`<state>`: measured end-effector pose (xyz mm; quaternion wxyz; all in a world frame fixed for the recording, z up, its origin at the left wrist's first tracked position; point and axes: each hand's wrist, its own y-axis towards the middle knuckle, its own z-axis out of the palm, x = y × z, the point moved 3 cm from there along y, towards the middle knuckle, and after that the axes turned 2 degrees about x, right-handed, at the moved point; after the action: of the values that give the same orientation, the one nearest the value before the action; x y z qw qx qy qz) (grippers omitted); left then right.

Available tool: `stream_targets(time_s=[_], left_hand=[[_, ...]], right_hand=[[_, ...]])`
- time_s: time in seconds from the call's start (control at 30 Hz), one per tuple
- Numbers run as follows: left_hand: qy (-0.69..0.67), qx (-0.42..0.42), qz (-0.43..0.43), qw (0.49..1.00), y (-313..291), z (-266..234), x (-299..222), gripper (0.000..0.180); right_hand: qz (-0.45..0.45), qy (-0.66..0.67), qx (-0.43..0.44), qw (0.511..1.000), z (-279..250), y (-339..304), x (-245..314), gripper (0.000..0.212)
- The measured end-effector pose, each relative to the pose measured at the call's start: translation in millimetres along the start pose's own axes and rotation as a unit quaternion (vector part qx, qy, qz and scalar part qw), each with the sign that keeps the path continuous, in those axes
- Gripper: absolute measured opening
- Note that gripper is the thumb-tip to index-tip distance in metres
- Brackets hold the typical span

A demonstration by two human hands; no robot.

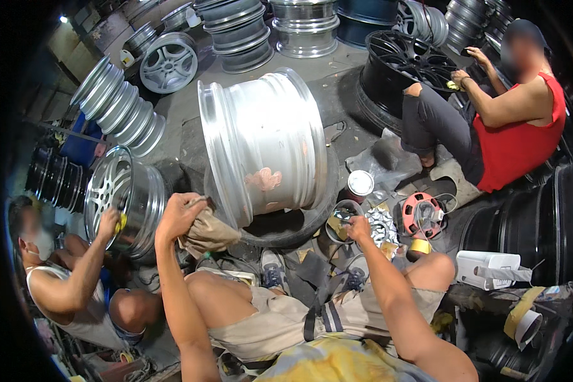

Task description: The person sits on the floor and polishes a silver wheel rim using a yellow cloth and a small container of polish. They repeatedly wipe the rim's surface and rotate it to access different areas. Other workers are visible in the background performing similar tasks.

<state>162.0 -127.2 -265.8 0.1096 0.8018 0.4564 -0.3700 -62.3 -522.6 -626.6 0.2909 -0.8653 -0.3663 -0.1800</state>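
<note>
Left hand (177, 217) clutches a rag (210, 235) near the wheel (277, 137), which sits on a tire (293, 238); right hand (359, 229), hold unclear, could tip the can (333, 237) by knocking its right edge.

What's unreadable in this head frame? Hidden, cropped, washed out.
Head view, each item:
Right hand: its fingers and small size hide what, if anything, it holds at the can.
Left hand: its fingertips are lost behind the cloth.
Silver wheel: glare wipes out upper surface detail.
Tire: middle covered by that wheel.
Silver wheel stack: top cut off by upper edge.
</note>
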Motion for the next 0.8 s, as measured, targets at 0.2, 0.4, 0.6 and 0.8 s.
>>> stream_targets(time_s=[0.2, 0.4, 0.6, 0.8], left_hand=[[-0.098, -0.143, -0.049, 0.984, 5, -7, 9, 0.026], [-0.207, -0.263, -0.022, 0.942, 14, -15, 25, 0.029], [-0.306, -0.257, -0.04, 0.916, 21, -11, 33, 0.03], [-0.275, -0.254, -0.024, 0.927, 22, -1, 26, 0.029]], right_hand=[[0.018, -0.096, -0.004, 0.995, 1, -7, 38, 0.021], [-0.036, -0.086, -0.022, 0.995, 11, 0, 22, 0.019], [-0.095, -0.075, -0.036, 0.992, 14, 5, 7, 0.023], [-0.051, -0.11, -0.012, 0.993, 18, 0, 23, 0.022]])
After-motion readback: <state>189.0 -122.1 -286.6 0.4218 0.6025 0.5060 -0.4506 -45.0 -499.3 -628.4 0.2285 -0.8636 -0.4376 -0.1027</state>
